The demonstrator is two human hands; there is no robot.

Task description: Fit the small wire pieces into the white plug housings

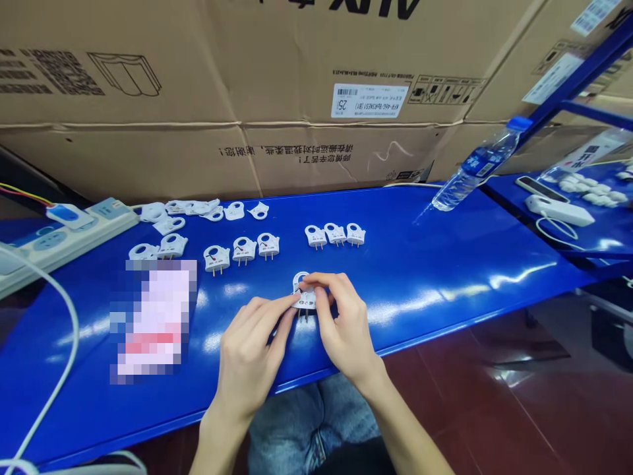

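A white two-pin plug housing (305, 301) with a ring-shaped top is pinched between my two hands near the table's front edge, its metal pins pointing toward me. My left hand (254, 343) grips its left side with thumb and index finger. On the other side, my right hand (343, 323) curls around the ring and the right edge, covering part of it. Beyond my hands stand three similar plug housings (335, 235) in a row. Further left is another row of three housings (244, 251), with small dark and red parts visible inside.
White plastic covers (192, 207) lie at the back left, beside a power strip (64, 241). A blurred pink item (161, 310) lies left of my hands. One water bottle (477, 165) leans at the right. Cardboard boxes (188, 158) rise behind the blue table (420, 277).
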